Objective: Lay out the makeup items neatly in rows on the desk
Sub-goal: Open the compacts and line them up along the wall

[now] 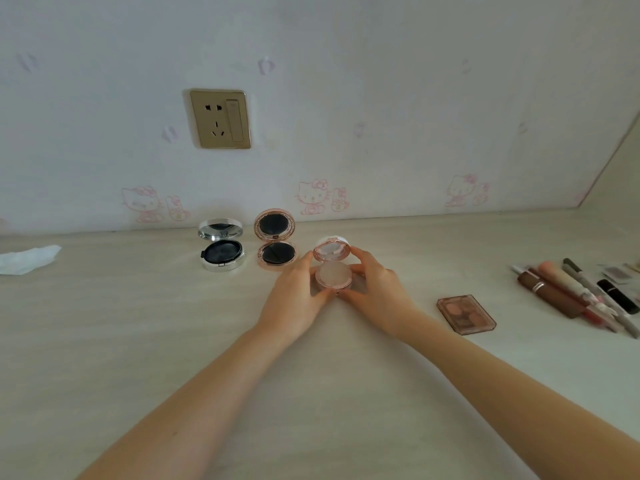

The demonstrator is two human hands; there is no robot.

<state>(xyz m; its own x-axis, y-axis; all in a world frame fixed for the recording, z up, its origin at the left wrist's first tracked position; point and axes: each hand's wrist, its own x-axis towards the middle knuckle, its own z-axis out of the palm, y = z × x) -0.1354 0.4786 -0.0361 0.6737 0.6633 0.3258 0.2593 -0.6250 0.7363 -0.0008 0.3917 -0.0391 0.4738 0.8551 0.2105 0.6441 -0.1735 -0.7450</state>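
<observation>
A small pink round compact (333, 273) stands open on the desk (173, 323), lid up. My left hand (298, 296) grips its base from the left and my right hand (374, 289) grips it from the right, fingertips at the lid. To its left stand two more open compacts in a row: a silver one (221, 251) and a rose-gold one (276, 242), both with dark puffs. A brown eyeshadow palette (465, 314) lies flat to the right. Further right lies a loose bunch of lipsticks, pencils and brushes (581, 292).
A crumpled white tissue (27, 259) lies at the desk's far left. The wall with a power socket (220, 118) rises directly behind the compacts. A side panel (616, 174) closes the desk at the right.
</observation>
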